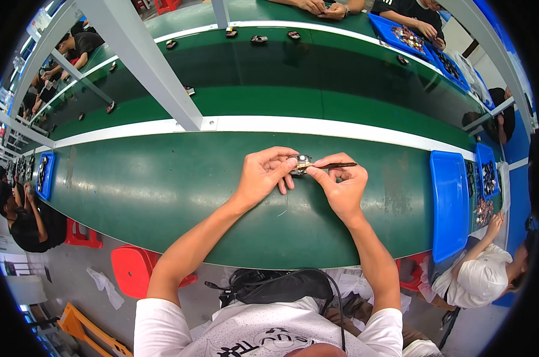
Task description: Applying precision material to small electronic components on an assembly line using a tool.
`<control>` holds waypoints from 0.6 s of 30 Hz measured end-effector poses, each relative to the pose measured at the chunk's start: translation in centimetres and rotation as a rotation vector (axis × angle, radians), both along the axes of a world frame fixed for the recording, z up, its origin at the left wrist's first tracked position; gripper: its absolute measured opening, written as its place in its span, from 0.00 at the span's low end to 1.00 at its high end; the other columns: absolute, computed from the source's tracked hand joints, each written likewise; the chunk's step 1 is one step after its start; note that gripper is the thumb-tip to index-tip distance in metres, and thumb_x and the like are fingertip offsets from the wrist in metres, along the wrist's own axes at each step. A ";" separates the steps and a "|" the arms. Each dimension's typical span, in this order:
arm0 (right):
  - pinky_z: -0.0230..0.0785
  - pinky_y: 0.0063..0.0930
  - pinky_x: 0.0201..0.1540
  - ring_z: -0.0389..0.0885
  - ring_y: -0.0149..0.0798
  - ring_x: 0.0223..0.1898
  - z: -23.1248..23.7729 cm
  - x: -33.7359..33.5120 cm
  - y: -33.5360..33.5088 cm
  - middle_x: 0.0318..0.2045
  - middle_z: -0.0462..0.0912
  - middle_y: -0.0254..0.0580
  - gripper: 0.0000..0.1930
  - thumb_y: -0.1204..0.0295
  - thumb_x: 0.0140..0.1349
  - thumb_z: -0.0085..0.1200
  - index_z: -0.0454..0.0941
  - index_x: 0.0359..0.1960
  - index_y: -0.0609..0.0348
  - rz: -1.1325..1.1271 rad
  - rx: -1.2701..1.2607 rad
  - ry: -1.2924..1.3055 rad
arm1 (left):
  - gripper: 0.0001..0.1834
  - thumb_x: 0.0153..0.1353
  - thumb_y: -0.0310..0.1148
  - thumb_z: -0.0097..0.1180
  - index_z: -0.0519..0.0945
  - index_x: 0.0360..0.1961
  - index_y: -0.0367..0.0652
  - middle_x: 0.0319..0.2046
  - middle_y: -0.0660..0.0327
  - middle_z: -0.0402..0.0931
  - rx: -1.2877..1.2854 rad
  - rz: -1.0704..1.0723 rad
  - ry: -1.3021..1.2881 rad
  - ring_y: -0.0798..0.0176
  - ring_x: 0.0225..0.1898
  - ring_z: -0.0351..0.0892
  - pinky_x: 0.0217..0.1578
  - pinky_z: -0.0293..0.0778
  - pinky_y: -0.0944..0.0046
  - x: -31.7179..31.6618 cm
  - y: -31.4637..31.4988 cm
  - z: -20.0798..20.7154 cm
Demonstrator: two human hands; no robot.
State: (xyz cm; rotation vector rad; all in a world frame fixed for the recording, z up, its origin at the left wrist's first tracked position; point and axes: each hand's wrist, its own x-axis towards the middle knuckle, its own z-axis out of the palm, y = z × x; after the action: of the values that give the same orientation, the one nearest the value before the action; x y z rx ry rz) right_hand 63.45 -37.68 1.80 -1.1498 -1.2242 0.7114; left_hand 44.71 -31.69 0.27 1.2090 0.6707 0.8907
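Over the middle of the green worktable [132, 178], my left hand [264, 172] is closed on a small dark-and-silver assembly [301, 161], gripping it by its left side. My right hand [343, 185] pinches a thin dark tool [339, 165] that looks like a pair of tweezers. Its tip meets the near side of the assembly, close to a yellowish part. Fingers cover much of the assembly, so its exact kind is hidden. A fine pale strand [282, 212] lies on the table just below my hands.
Beyond a white rail [269, 124], a conveyor belt [269, 62] carries several small assemblies. A grey post [144, 59] rises at left. A blue tray [449, 205] sits at the table's right end, near a co-worker in white [483, 271]. Red stools [132, 271] stand below the front edge.
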 end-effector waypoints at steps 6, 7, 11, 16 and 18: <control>0.47 0.16 0.18 0.60 0.15 0.16 -0.3 0.2 0.0 0.28 0.85 0.32 0.06 0.82 0.52 0.71 0.86 0.30 0.63 -0.015 0.029 -0.078 | 0.14 0.68 0.24 0.59 0.78 0.51 0.26 0.33 0.51 0.83 0.026 0.038 -0.023 0.63 0.24 0.84 0.20 0.78 0.70 0.2 -0.2 0.4; 0.47 0.16 0.18 0.60 0.15 0.16 -0.3 0.1 0.0 0.28 0.85 0.32 0.06 0.82 0.52 0.71 0.86 0.30 0.63 -0.015 0.029 -0.078 | 0.14 0.68 0.24 0.59 0.78 0.51 0.26 0.33 0.51 0.83 0.025 0.038 -0.023 0.63 0.24 0.84 0.20 0.78 0.70 0.1 -0.2 0.4; 0.47 0.17 0.17 0.60 0.15 0.15 -0.2 0.1 0.0 0.27 0.85 0.32 0.06 0.81 0.52 0.71 0.86 0.30 0.63 -0.020 0.027 -0.097 | 0.14 0.67 0.23 0.59 0.78 0.51 0.26 0.33 0.51 0.83 -0.001 0.039 -0.032 0.63 0.25 0.84 0.20 0.78 0.69 0.0 -0.1 0.3; 0.48 0.17 0.17 0.60 0.15 0.15 -0.1 0.1 0.0 0.26 0.85 0.32 0.06 0.81 0.52 0.71 0.86 0.30 0.62 -0.008 0.007 -0.106 | 0.14 0.68 0.23 0.58 0.78 0.52 0.26 0.33 0.50 0.84 -0.005 0.032 -0.016 0.63 0.26 0.85 0.21 0.80 0.69 0.0 -0.1 0.2; 0.48 0.17 0.17 0.60 0.16 0.15 0.0 0.0 0.0 0.25 0.84 0.31 0.06 0.81 0.52 0.71 0.86 0.30 0.62 -0.021 0.029 -0.116 | 0.15 0.68 0.23 0.58 0.78 0.52 0.26 0.33 0.50 0.84 0.003 0.034 -0.016 0.63 0.26 0.85 0.22 0.80 0.69 0.0 -0.1 0.2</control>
State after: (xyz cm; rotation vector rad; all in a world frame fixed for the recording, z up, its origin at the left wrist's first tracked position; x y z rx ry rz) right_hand 63.41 -37.69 1.77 -1.1914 -1.3142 0.6161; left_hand 44.74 -31.82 0.49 1.1946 0.6797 0.9290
